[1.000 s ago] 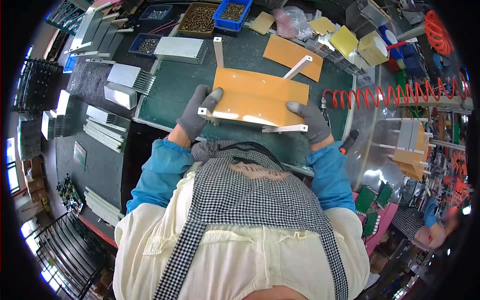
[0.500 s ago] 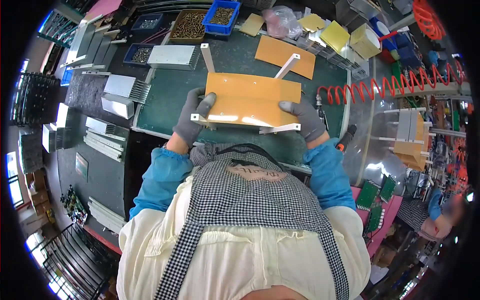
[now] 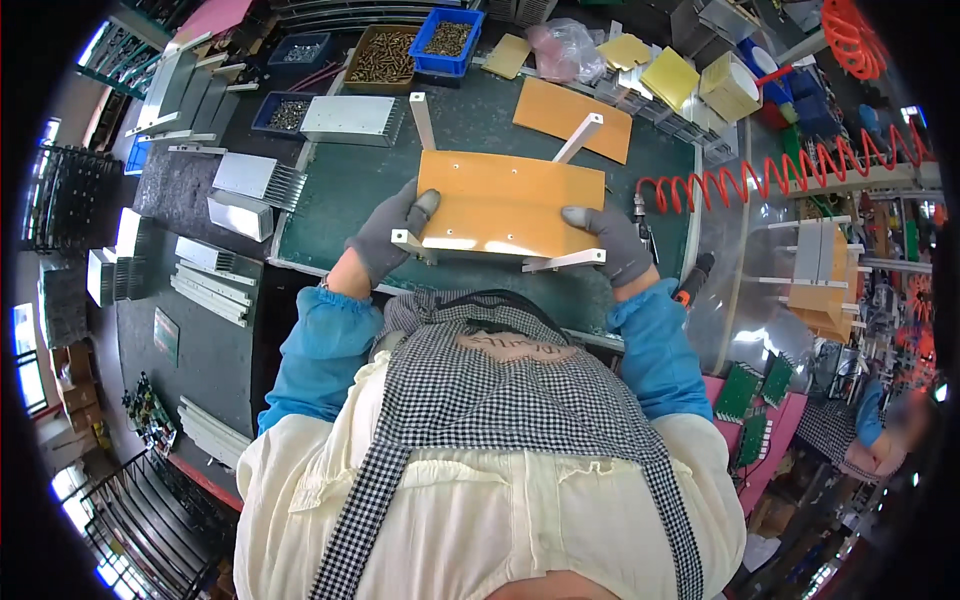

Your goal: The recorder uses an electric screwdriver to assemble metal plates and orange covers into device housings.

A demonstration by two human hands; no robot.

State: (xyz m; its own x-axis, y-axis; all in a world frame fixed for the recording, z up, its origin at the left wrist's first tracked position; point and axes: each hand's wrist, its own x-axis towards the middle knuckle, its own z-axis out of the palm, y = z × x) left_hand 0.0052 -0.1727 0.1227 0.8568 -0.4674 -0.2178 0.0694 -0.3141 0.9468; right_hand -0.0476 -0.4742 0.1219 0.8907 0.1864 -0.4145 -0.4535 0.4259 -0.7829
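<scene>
Between my two gloved hands is an assembly with an orange sheet point(image 3: 512, 205) on top and white bars sticking out at its corners. My left hand point(image 3: 395, 232) grips its left end, the thumb lying on the sheet's edge. My right hand point(image 3: 615, 240) has the right end, thumb also on top of the sheet. The fingers of both hands are partly hidden beneath the assembly. One white bar point(image 3: 422, 120) rises from the far left corner and another white bar point(image 3: 578, 138) from the far right. Small holes show in the sheet.
A green-topped table point(image 3: 340, 200) lies under the assembly. Another orange sheet point(image 3: 573, 118) rests toward the back. Bins of screws point(image 3: 381, 55) stand at the far edge, near a finned metal block point(image 3: 350, 118). A power screwdriver point(image 3: 694, 280) and a red coiled hose point(image 3: 760, 185) are at right.
The assembly has shifted very slightly right and toward me within the view, along with the surroundings. Both hands keep their hold on it; the left hand's pose differs a little.
</scene>
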